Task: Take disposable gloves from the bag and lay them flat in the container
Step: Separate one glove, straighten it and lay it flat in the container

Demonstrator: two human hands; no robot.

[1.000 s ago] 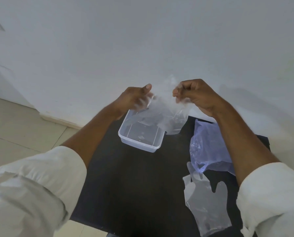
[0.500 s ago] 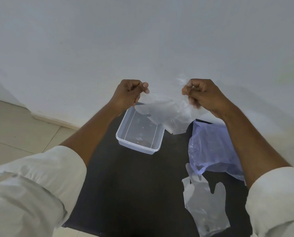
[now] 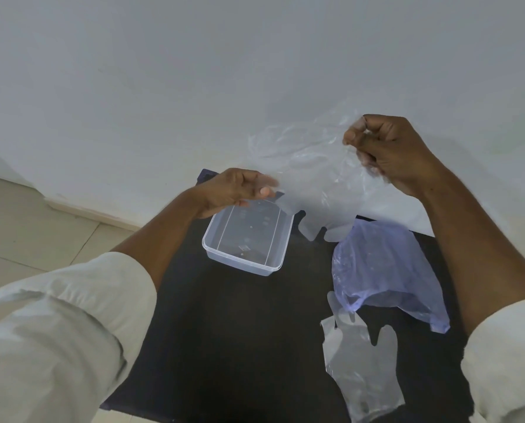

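A clear disposable glove (image 3: 316,184) hangs in the air, stretched between my two hands, its fingers pointing down toward the table. My right hand (image 3: 386,151) pinches its upper right edge, raised high. My left hand (image 3: 236,190) grips its lower left edge, just above the far end of the clear plastic container (image 3: 281,257), which stands on the black table. The pale blue plastic bag (image 3: 386,270) lies to the right of the container. A second clear glove (image 3: 362,361) lies flat on the table near the front right.
The black table (image 3: 224,346) stands against a white wall (image 3: 194,87). Beige floor tiles (image 3: 26,233) show to the left of the table. My white sleeves fill the lower corners.
My right hand has risen and moved right, while my left hand has dropped toward the container. The glove between them is stretched wider and now slants.
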